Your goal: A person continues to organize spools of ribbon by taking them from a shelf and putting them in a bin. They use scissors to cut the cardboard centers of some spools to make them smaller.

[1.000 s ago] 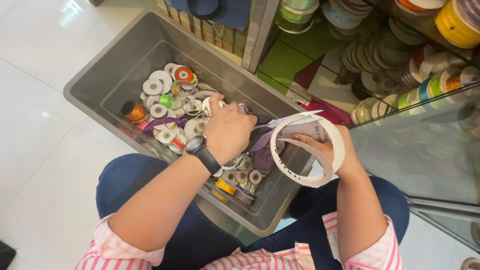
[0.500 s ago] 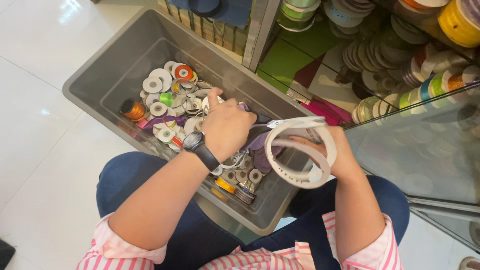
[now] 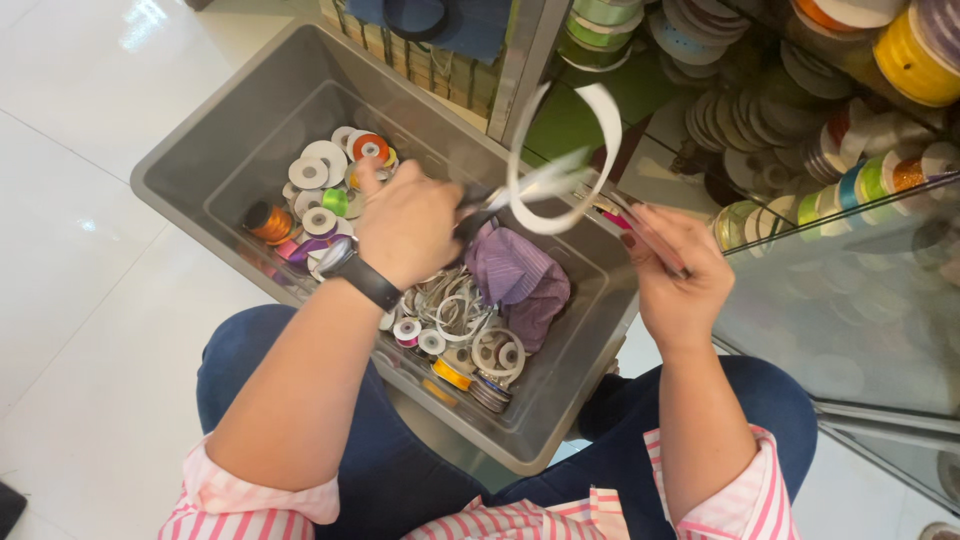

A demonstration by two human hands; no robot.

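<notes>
My left hand (image 3: 405, 225), with a black watch (image 3: 365, 282) on its wrist, hovers over a grey plastic bin (image 3: 215, 140) and pinches one end of a white ribbon (image 3: 560, 165). The ribbon curls up in a blurred loop above the bin's far rim. My right hand (image 3: 675, 275) is closed on a thin strand that runs from the loop's right side, just past the bin's right edge. Below the loop, inside the bin, lies a crumpled purple ribbon (image 3: 520, 280) among several small ribbon spools (image 3: 320, 180).
The bin rests against my knees on a white tiled floor (image 3: 70, 200). Behind it a shelf unit (image 3: 520, 60) holds many ribbon rolls (image 3: 760, 120). A glass panel (image 3: 850, 310) stands at the right.
The white ribbon loop has left my right wrist and swung up above the bin's far rim. My right hand has pulled back to the right, and my left hand has shifted slightly left.
</notes>
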